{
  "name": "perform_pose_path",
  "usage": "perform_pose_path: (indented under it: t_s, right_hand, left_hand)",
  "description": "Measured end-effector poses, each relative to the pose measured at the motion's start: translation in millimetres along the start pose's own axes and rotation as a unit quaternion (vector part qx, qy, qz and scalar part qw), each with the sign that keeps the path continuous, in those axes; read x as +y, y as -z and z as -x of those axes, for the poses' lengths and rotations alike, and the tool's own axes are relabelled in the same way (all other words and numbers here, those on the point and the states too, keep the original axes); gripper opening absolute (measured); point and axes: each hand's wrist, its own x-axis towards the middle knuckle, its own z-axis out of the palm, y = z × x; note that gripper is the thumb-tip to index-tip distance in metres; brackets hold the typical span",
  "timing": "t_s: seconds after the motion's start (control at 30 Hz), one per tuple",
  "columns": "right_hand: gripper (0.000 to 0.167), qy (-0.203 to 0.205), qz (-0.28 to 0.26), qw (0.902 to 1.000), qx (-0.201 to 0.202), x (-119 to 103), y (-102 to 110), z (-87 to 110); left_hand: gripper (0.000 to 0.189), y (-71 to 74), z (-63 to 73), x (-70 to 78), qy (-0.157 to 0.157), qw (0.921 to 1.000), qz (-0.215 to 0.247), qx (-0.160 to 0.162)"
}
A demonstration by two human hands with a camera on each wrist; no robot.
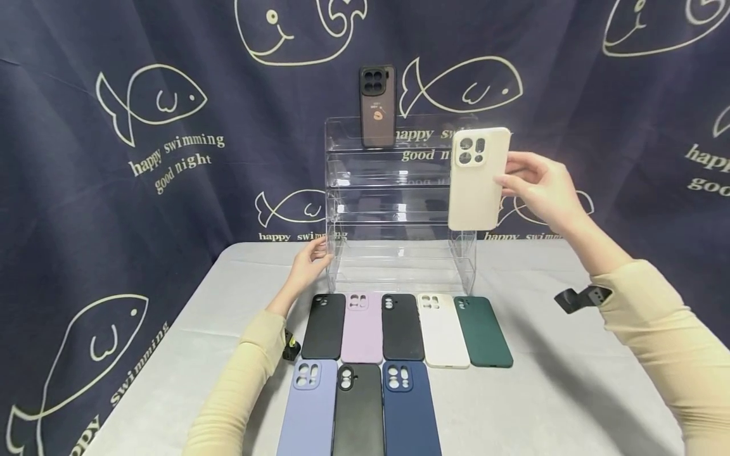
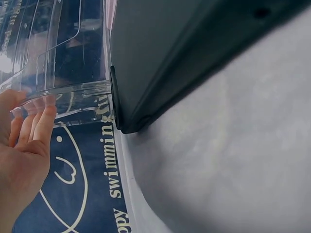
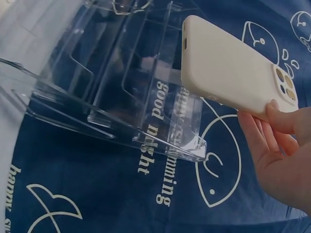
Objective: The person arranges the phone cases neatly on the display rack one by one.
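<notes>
My right hand pinches a cream phone case by its edge, thumb on the back and fingers behind. It is upright in front of the clear stepped display rack's upper right part, with its camera cutouts at the top. My left hand holds the rack's left side low down; in the left wrist view its fingers reach the clear edge. On the rack's top tier, a dark translucent phone case stands at the left.
Before the rack lie black, lilac, second black, white and dark green cases. Nearer are periwinkle, dark grey and navy cases. A blue fish-print curtain hangs behind.
</notes>
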Motion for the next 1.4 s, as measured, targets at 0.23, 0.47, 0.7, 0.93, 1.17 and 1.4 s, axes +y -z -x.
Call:
perform_pose_path:
  t_s: [0.23, 0.47, 0.7, 0.93, 1.17, 1.4]
  right_hand:
    - [0.041, -0.003, -0.085, 0.9961, 0.024, -5.8, 0.2, -25.0]
    - [0.034, -0.016, -0.217, 0.9753, 0.036, -11.6, 0.4, -48.2]
    - [0.028, -0.034, -0.270, 0.9609, 0.051, -18.4, 0.6, -72.7]
    - [0.029, -0.066, -0.301, 0.9494, 0.059, -22.5, 0.9, -92.0]
    - [0.038, -0.086, -0.284, 0.9520, 0.075, -29.0, -5.1, -112.5]
    - [0.041, -0.095, -0.255, 0.9578, 0.094, -25.0, -15.2, -134.8]
  left_hand:
    - [0.053, -2.3, -3.1, 0.4, -0.005, 1.0000, 0.004, -0.001]
    - [0.053, -2.4, -4.9, 0.2, 0.012, 0.9998, 0.013, -0.001]
    - [0.053, 1.9, -2.6, 2.7, 0.004, 0.9999, 0.015, 0.004]
    - [0.054, 3.2, -1.5, 2.7, 0.007, 0.9999, 0.006, -0.009]
    - [0.054, 1.9, -2.9, 2.9, -0.005, 0.9998, 0.013, -0.011]
    - [0.053, 1.9, -1.2, -0.2, -0.002, 0.9999, -0.012, -0.009]
